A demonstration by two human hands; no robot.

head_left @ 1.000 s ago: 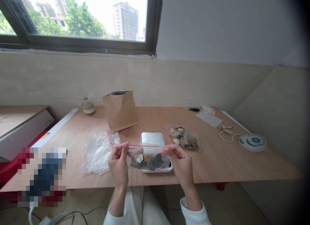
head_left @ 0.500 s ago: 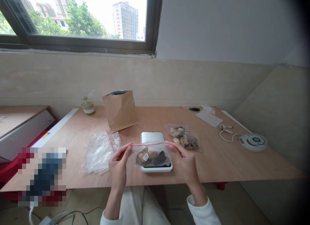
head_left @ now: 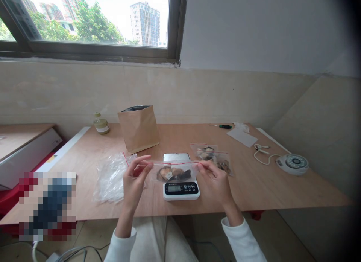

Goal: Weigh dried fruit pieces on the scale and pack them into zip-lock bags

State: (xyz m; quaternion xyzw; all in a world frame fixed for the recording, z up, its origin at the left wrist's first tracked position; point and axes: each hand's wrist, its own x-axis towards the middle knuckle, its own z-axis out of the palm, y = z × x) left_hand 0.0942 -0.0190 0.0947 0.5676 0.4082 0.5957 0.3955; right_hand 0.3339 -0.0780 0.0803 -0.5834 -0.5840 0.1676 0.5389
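A clear zip bag (head_left: 174, 173) with a red seal strip hangs between my two hands, holding dried mushroom pieces and a small white packet. My left hand (head_left: 135, 181) pinches the left end of its red strip. At the other end, my right hand (head_left: 214, 182) grips the strip between thumb and fingers. Below and behind the bag sits a white digital scale (head_left: 181, 196), its dark front panel showing and part of its plate covered by the bag. Beyond my right hand lie filled zip bags (head_left: 208, 152) of similar dried pieces, partly hidden by that hand.
Clear plastic bags (head_left: 108, 179) lie in a pile on the left. A brown paper pouch (head_left: 138, 129) stands open behind them, near a small bottle (head_left: 101, 124). Toward the right are a screwdriver (head_left: 225, 126), a white sheet (head_left: 241, 137) and a round white device (head_left: 293, 164) with a cable.
Both hands have raised the bag slightly away from me, uncovering the scale's front panel. Some left fingers have straightened. The bag stays held at both ends.
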